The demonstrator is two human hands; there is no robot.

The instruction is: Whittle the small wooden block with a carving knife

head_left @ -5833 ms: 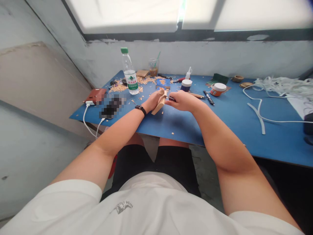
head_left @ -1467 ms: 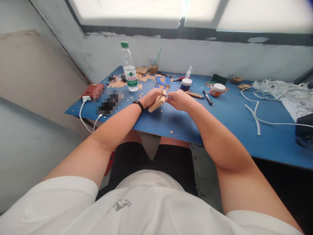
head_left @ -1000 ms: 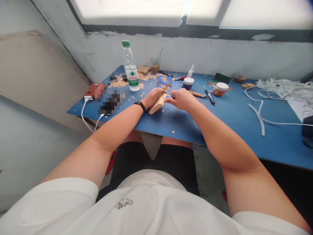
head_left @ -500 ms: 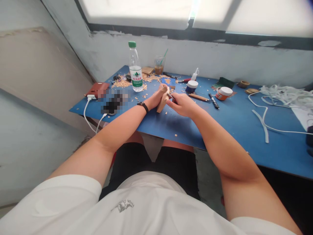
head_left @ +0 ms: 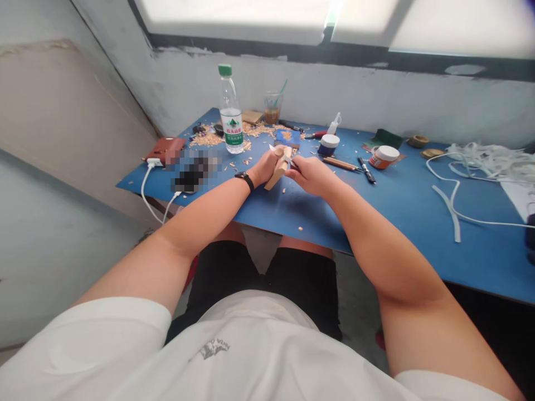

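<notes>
Taking the wooden piece as the clock's centre, with twelve towards the window, the person's left hand (head_left: 266, 168) sits at about ten o'clock, its fingers clamped around the pale wooden piece (head_left: 276, 176), which slants from seven to one and seems to be held just above the blue table (head_left: 401, 223). At three o'clock the right hand (head_left: 310, 175) is curled around a dark-handled tool, whose bright blade (head_left: 287, 160) appears to meet the wood near its one o'clock end; the hands are close, with the wood and blade between them. The likeliest trouble is the blade skidding towards the left fingers, which are near the edge; too much push, awkward grain or a loosening left grip could cause it. Without the table bracing it, the wood might also twist under pressure, and too deep a bite could split its edge. At ten o'clock the tall bottle (head_left: 233, 129) stands beside wood shavings (head_left: 209, 139), where a sudden leftward slip might knock it over.
</notes>
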